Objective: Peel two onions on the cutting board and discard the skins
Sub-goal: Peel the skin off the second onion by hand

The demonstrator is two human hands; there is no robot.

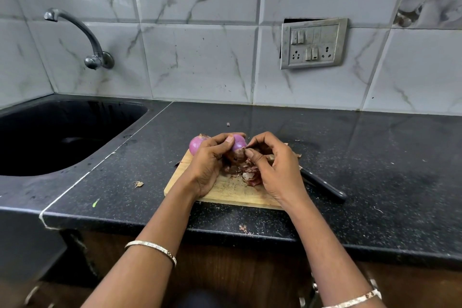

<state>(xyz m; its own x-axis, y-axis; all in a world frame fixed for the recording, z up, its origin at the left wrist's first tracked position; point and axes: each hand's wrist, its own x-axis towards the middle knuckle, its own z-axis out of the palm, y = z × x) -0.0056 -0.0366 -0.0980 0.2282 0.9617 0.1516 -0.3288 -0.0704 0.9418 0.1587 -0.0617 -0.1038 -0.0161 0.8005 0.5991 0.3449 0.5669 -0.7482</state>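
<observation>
Cutting board [225, 194] on table [375, 157], sink [75, 132] left, knife [325, 189] just right of board, peels [250, 174] on board, onion [196, 145] at its far-left corner

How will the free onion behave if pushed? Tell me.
The free onion looks round, so it would probably roll. It sits at the far edge of the board, so it may drop onto the counter. Its glossy peeled surface likely feels slippery.
</observation>
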